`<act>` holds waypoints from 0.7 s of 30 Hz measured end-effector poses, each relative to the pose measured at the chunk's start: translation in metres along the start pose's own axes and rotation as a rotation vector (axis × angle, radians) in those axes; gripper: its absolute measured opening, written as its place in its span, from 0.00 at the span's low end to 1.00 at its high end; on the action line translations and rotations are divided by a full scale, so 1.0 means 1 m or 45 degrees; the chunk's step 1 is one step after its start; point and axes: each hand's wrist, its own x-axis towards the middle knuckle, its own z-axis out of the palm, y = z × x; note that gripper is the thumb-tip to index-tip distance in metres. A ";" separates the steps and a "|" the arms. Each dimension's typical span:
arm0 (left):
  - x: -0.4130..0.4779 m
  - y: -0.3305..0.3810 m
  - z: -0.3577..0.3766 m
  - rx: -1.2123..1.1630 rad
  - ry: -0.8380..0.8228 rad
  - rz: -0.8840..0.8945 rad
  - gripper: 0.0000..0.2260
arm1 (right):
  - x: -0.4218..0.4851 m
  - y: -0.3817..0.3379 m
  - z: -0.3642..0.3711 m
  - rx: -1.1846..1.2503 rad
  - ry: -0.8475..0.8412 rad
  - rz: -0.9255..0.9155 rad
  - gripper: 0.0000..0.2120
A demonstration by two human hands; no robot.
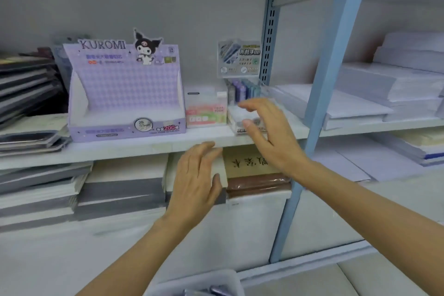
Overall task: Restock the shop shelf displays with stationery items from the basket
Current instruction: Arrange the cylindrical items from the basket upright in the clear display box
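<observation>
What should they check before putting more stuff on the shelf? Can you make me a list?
1. Hands free: the right hand and left hand hold nothing. Ok.
2. Stock close by: the basket sits below the arms with purple items in it. Ok.
3. Room in the Kuromi display box: its tray looks empty. Ok.
4. Room in the clear display case: purple and blue pieces stand at the back, and the right hand hides the front. Cannot tell.
5. What the purple items are: too blurred. Cannot tell.
</observation>
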 end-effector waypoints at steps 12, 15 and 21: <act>-0.301 -0.081 0.001 -0.017 -1.198 -0.946 0.09 | -0.161 -0.036 0.225 0.282 -1.362 0.168 0.12; -0.343 -0.084 0.003 0.002 -1.291 -1.191 0.08 | -0.218 -0.022 0.266 0.290 -1.467 0.363 0.13; -0.380 -0.076 0.023 0.065 -1.342 -1.447 0.16 | -0.306 -0.004 0.319 0.229 -1.527 0.499 0.16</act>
